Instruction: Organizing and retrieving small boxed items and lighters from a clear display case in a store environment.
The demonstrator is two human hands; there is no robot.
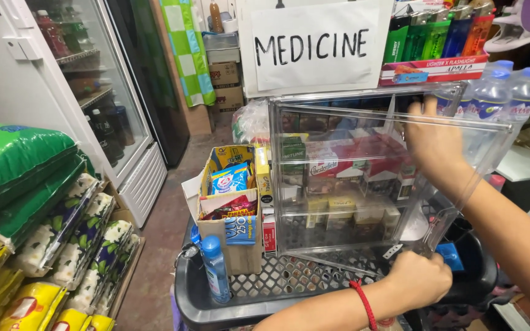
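We see a big clear plastic box (363,178) with see-through walls. Inside it are small packs (345,168) in red, white and yellow, stacked in rows. The box stands on a dark plastic crate (259,294) with a grid of holes on top.

Our right hand (433,144) is up at the top right of the box. Its fingers lie flat and spread on the clear wall near the top edge, touching it, not closed around it. Our left hand (421,279) is down at the bottom front corner of the box. It is curled into a loose fist, with a red string on the wrist. We cannot tell if it holds anything.

A cardboard box (234,202) full of snack bags stands just beside the clear box on the left.
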